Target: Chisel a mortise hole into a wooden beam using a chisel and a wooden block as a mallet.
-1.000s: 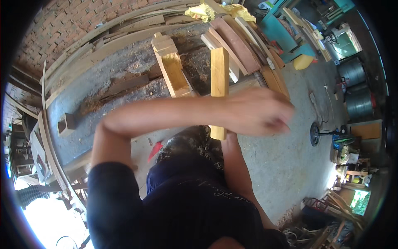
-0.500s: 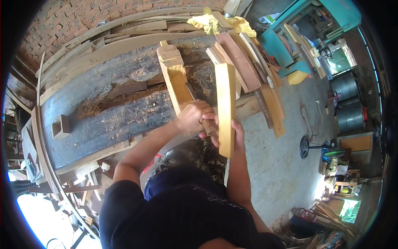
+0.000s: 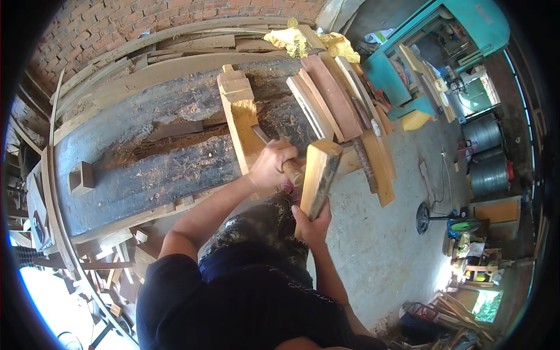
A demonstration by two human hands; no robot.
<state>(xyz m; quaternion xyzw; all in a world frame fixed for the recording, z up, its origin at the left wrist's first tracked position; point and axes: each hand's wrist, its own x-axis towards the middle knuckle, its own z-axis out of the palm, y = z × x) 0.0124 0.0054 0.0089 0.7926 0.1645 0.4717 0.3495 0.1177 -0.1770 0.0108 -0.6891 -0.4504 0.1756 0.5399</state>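
In my left hand (image 3: pixel 273 165) is a chisel, its round wooden handle (image 3: pixel 293 173) pointing toward my right hand and its blade (image 3: pixel 261 135) reaching over a long pale timber. That timber (image 3: pixel 238 123) lies across the bench and has a hollow cut into its upper side. The blade's tip is at this hollow, but whether it bites into the wood I cannot tell. A thick yellowish wooden mallet (image 3: pixel 319 169) is gripped at its lower end by my right hand (image 3: pixel 313 224). Its upper part tilts right, beside the chisel handle and seemingly apart from it.
The dark, worn bench (image 3: pixel 116 201) is strewn with chips and carries a small hollow wooden box (image 3: pixel 80 178). Several boards (image 3: pixel 335 96) are stacked at its right end. Offcuts (image 3: pixel 119 256) pile up below left. A teal machine (image 3: pixel 389 73) and a fan (image 3: pixel 422 218) stand at right.
The mallet has gone from nearly upright to tilted, its top lower and leaning right. My right hand has dropped toward my body, while my left hand stays around the chisel handle.
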